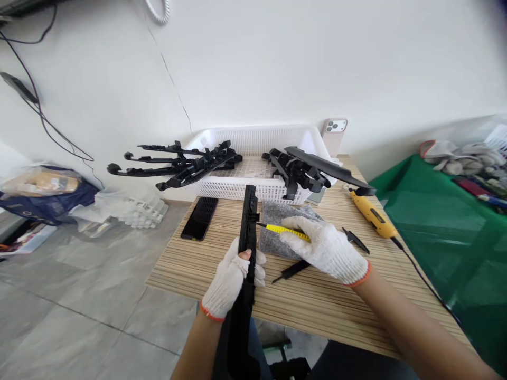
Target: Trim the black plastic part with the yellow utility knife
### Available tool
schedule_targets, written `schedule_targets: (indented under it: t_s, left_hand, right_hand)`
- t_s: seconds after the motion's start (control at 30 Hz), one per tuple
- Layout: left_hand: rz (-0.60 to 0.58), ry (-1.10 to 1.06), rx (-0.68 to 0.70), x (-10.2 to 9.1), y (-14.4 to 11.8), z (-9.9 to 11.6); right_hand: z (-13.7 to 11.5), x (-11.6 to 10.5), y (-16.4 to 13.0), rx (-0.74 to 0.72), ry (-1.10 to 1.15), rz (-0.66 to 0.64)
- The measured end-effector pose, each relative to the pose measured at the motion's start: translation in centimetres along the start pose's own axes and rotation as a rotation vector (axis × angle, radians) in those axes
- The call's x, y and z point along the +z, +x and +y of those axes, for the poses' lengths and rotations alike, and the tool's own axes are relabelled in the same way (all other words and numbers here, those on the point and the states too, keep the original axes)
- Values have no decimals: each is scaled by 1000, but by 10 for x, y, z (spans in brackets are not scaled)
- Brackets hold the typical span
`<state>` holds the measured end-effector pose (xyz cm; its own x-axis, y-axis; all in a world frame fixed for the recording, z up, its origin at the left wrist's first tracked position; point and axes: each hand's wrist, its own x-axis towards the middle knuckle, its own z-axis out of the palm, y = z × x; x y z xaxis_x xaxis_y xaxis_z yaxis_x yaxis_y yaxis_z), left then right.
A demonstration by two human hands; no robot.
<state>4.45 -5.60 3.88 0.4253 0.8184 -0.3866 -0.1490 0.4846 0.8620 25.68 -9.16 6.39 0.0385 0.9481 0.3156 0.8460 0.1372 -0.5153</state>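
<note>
Trimming flash: left hand [232, 277] gripping black plastic strip [249, 232], right hand [325, 248] pinching yellow knife [283, 229] against its edge; next, steady stroke.

White wall [277, 63] across the top of the frame, with black cables [43, 121] trailing down at upper left. Grey tiled floor [79, 295] at lower left. Striped wooden counter [325, 301] in the centre. Green cloth [447, 237] at right. Even, soft light throughout.

Long black plastic strip [247, 237] (held upright-ish) meets yellow knife [283, 229].
</note>
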Motion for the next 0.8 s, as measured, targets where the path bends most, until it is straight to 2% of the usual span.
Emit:
schedule_targets:
  t_s: [0.1, 0.27, 0.43, 0.63, 0.8]
  left_hand:
    - [14, -8, 4, 1, 0, -1]
    - [67, 51, 14, 1, 0, -1]
    - [82, 68, 13, 3, 1, 0]
    - [59, 56, 17, 2, 0, 0]
    - [87, 59, 12, 4, 0, 1]
  right_hand:
    - [-1, -2, -1, -31, 55, -4]
    - [-2, 0, -4, -70, 142, -114]
    - [-4, 2, -3, -87, 101, -14]
    - [-6, 1, -3, -91, 67, -47]
    - [-7, 1, -4, -104, 92, -77]
